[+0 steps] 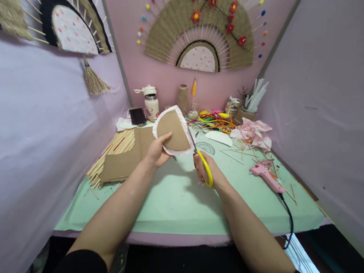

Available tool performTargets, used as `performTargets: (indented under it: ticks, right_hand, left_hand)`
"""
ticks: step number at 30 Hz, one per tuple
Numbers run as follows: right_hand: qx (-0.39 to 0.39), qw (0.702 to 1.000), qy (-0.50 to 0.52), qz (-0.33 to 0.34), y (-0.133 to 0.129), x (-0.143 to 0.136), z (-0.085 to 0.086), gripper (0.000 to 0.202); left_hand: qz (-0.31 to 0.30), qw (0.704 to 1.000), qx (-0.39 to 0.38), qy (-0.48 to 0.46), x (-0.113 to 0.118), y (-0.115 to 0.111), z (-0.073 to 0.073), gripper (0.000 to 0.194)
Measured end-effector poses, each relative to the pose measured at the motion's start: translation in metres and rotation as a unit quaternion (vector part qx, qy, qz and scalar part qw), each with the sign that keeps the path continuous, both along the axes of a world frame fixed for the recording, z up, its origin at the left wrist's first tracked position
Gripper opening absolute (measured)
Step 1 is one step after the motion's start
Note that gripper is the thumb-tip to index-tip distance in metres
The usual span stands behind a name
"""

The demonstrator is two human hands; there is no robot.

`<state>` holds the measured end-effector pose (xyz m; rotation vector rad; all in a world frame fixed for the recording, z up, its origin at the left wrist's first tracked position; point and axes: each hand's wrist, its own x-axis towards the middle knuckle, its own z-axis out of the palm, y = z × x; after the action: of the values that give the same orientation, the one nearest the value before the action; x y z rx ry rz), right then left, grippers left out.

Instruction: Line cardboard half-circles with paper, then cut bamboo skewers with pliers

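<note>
My left hand grips a half-round piece of brown cardboard by its lower left side, thumb on top and the other fingers behind. A white border of paper or cloth shows all round the cardboard. In my right hand is a pair of scissors with yellow handles. Its blades point up and left, along the white border on the right side of the cardboard. Both hands are above the mint-green tabletop. How far the blades are apart is too small to tell.
Wooden sticks and cut cardboard lie left. A pink glue gun with a black cord rests right, near loose sticks. Behind are a protractor, a white half-round piece, crumpled pink cloth or paper, and a bottle.
</note>
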<state>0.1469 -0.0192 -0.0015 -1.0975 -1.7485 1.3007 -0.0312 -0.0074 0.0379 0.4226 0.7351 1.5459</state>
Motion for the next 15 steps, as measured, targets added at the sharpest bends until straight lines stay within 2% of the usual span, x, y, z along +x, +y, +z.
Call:
performTargets:
  ticks: [15]
  right_hand:
    - [-0.006, 1.000, -0.018, -0.010, 0.0019, -0.0005, 0.0000, 0.045]
  left_hand:
    - [-0.002, 1.000, -0.002, 0.003, -0.0026, 0.0010, -0.0006, 0.037]
